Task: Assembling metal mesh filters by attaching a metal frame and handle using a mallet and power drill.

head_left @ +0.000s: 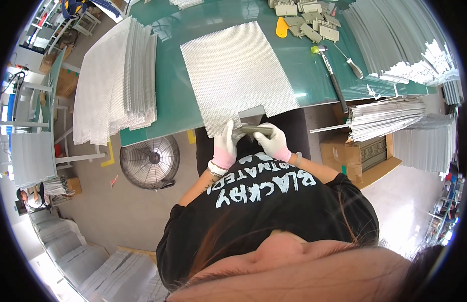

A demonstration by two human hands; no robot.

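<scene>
A silvery expanded-metal mesh sheet [233,70] lies on the green table [170,70] and overhangs its near edge. It has a rectangular cut-out at that edge. My left hand [225,147], in a white and pink glove, closes on the near edge of the mesh beside the cut-out; its thumb reaches the grey-green plastic piece. My right hand [274,142], gloved alike, grips this grey-green plastic piece [255,129] by its right end, just below the cut-out. The glove fingers partly hide how piece and mesh meet.
Stacked mesh sheets [112,83] stand at the table's left. Grey-green plastic pieces [311,22], a yellow piece [282,27], a hammer [330,73] and a screwdriver [352,66] lie right, before stacked grey strips [394,38]. A floor fan [150,162] and cardboard box [362,158] stand below.
</scene>
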